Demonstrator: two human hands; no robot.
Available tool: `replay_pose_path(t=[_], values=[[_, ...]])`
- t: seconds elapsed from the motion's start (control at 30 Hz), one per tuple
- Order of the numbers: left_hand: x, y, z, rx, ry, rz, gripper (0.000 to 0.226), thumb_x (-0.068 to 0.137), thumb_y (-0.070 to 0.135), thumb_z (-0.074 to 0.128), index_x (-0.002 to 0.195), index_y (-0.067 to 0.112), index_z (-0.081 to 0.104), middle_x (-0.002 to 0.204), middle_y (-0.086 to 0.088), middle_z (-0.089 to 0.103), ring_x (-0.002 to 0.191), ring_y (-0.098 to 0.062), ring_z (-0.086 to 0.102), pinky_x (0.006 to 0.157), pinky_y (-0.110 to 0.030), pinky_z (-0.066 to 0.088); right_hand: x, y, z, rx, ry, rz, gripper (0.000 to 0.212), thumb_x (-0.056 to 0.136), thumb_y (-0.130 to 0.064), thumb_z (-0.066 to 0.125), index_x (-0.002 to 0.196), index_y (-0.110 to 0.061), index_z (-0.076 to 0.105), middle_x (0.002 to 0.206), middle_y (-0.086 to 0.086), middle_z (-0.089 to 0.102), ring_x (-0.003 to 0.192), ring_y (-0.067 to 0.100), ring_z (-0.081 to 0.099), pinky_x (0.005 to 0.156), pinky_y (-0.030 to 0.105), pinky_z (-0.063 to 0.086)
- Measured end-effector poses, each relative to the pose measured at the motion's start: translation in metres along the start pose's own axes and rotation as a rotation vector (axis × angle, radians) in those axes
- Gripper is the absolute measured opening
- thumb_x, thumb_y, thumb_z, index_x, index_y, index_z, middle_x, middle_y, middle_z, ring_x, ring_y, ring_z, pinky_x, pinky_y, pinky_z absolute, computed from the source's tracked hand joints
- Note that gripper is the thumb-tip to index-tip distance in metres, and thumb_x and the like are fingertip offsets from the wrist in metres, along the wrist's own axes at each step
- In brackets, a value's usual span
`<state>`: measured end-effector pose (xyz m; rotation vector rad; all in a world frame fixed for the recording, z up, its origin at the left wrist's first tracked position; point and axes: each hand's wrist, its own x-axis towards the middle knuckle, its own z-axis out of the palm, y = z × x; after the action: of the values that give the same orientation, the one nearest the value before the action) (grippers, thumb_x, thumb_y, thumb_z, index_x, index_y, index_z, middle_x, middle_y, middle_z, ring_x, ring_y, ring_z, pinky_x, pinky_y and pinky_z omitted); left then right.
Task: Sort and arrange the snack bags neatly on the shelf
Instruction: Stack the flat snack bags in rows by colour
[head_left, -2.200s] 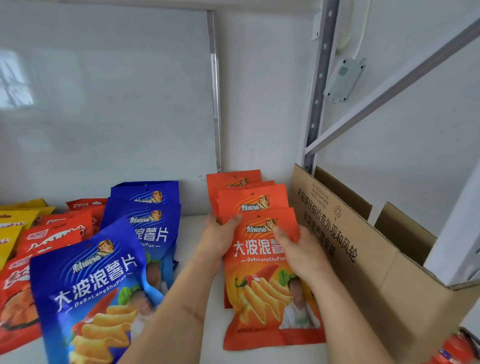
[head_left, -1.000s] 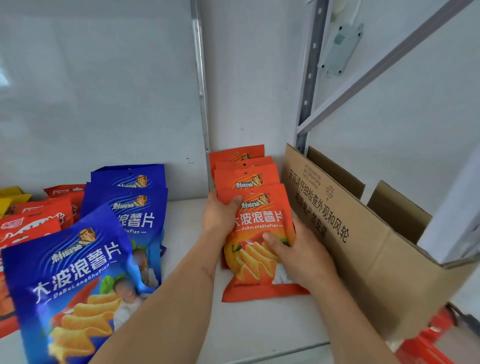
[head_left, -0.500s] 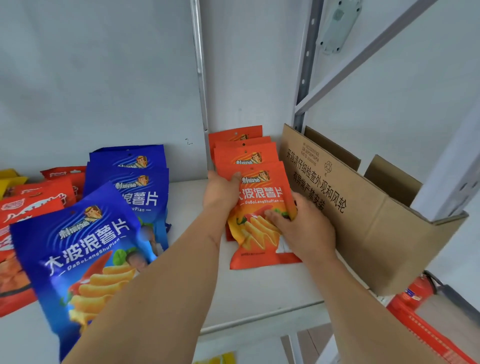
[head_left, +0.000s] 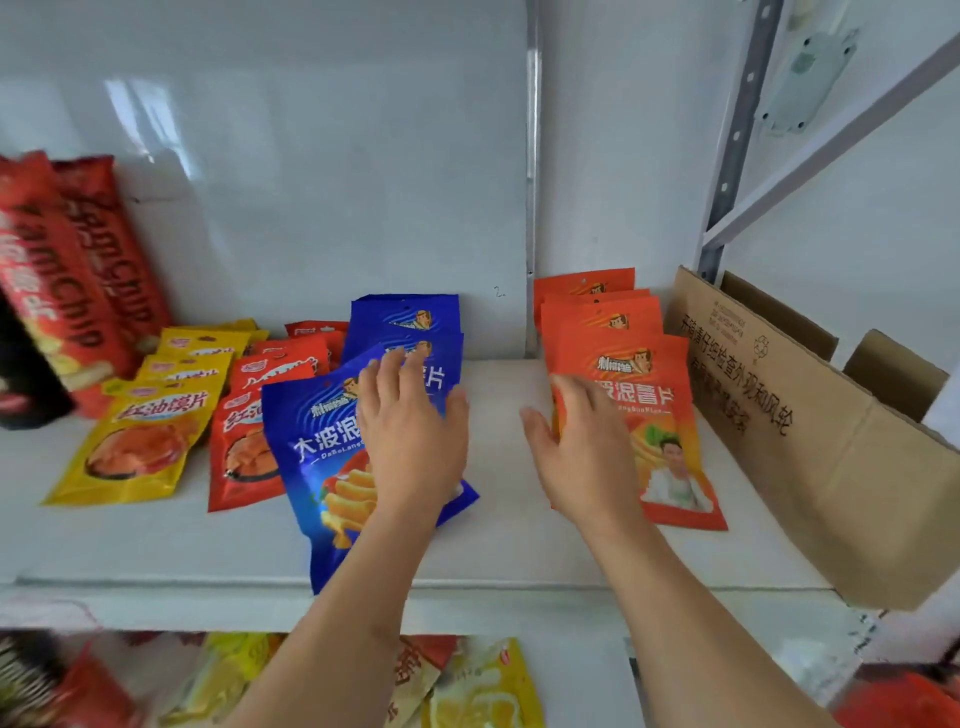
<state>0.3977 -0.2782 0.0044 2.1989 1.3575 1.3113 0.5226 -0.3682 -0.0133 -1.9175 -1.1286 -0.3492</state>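
At the far left of the frame, tall red chip packs (head_left: 78, 270) stand against the white back wall. Right of them, on the white shelf (head_left: 498, 551), lie a row of yellow snack bags (head_left: 140, 441) and, beside it, a row of red snack bags (head_left: 249, 447). In the middle sits an overlapping row of blue snack bags (head_left: 322, 447), the nearest one skewed and reaching the shelf's front edge. The left hand (head_left: 410, 441) lies over this row with fingers spread and fairly straight, gripping nothing. A bare strip of shelf separates it from the right hand (head_left: 582, 452), which is open too, fingers loose, at the left edge of the orange snack bags (head_left: 628, 374) stacked in a neat overlapping row. A cardboard box (head_left: 831, 447) stands just beside them at the right. Along the bottom of the frame, blurred bags (head_left: 467, 686) show on a lower level.
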Motion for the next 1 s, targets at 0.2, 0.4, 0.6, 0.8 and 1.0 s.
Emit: replay_pose_path(t=[0.2,0.4,0.6,0.8,1.0], values=[[-0.006,-0.072,-0.040,-0.005,-0.031,-0.402,0.078,0.096,0.045,0.059,0.157,0.012,0.023,0.166,-0.009,0.017,0.154,-0.031,0.008,0.123,-0.048,0.013,-0.018,-0.046,0.037,0.279,-0.374,0.173,0.060,0.094,-0.051,0.054,0.143,-0.019,0.042,0.146,0.002,0.045,0.132,0.016,0.044,0.101,0.031,0.038],[0.006,-0.099,-0.044,-0.316,-0.172,-0.397,0.076,0.095,0.035,0.067,0.156,0.018,0.026,0.164,0.001,0.018,0.151,-0.023,0.023,0.113,-0.046,0.043,-0.017,-0.073,0.062,0.198,-0.519,0.282,0.058,0.084,-0.069,0.053,0.127,-0.031,0.045,0.116,-0.013,0.057,0.106,0.011,0.059,0.083,0.030,0.049],[0.026,-0.112,-0.048,-0.507,-0.373,-0.324,0.067,0.095,0.025,0.067,0.154,0.023,0.033,0.156,0.010,0.023,0.134,-0.013,0.039,0.077,-0.022,0.060,-0.012,-0.082,0.070,0.172,-0.483,0.375,0.051,0.088,-0.060,0.059,0.123,-0.029,0.039,0.112,-0.013,0.061,0.089,0.005,0.058,0.070,0.026,0.050],[0.067,-0.123,-0.041,-0.645,-0.485,-0.375,0.068,0.089,0.027,0.075,0.146,0.023,0.037,0.139,0.000,0.054,0.112,-0.017,0.066,0.060,-0.019,0.059,-0.001,-0.095,0.083,0.157,-0.412,0.502,0.080,0.083,-0.069,0.056,0.142,-0.021,0.030,0.127,-0.003,0.059,0.094,0.009,0.059,0.067,0.024,0.050],[0.100,-0.113,-0.024,-0.608,-0.527,-0.396,0.058,0.093,0.022,0.071,0.139,0.022,0.036,0.113,0.004,0.055,0.080,-0.007,0.064,0.046,-0.014,0.050,-0.001,-0.086,0.101,0.038,-0.317,0.464,0.062,0.081,-0.069,0.060,0.122,-0.026,0.043,0.120,-0.007,0.063,0.098,0.012,0.064,0.073,0.030,0.055]])
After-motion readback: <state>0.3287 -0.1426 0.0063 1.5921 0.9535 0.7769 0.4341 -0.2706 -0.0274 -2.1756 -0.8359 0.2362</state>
